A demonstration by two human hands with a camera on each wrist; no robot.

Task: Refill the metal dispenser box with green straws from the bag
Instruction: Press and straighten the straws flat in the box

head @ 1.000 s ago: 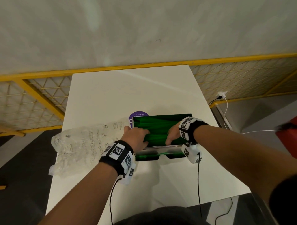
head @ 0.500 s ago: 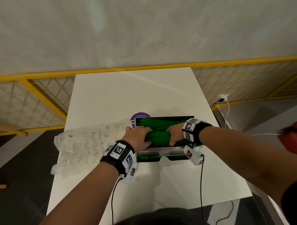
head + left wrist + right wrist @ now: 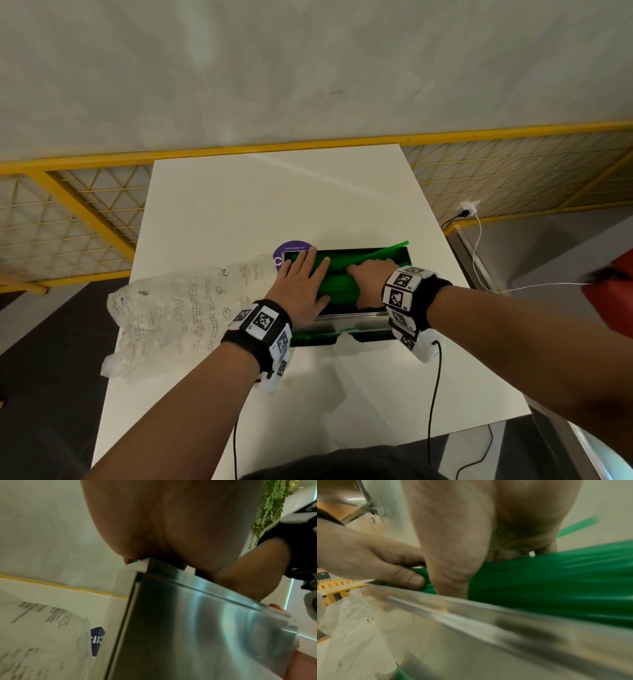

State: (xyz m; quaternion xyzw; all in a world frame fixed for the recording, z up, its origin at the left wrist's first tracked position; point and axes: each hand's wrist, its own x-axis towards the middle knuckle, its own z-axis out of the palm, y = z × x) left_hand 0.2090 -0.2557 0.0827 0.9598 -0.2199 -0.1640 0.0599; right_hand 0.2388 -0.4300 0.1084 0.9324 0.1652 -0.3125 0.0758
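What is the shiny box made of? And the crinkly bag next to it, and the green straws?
The box looks like brushed metal, probably steel: it is grey, with soft streaky reflections. The bag seems to be thin clear plastic film: it is crumpled, see-through and printed with small text. The green straws look like smooth plastic with a slight shine, though coated paper cannot be ruled out from here.

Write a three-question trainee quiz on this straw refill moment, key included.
1. True or false: the plastic bag lies to the left of the metal dispenser box.
2. Which hand lies flat with fingers spread on the green straws? A. left hand B. right hand
3. Fill in: one stray straw pokes out over the box's far ____ corner.

Key: 1 true; 2 A; 3 right.
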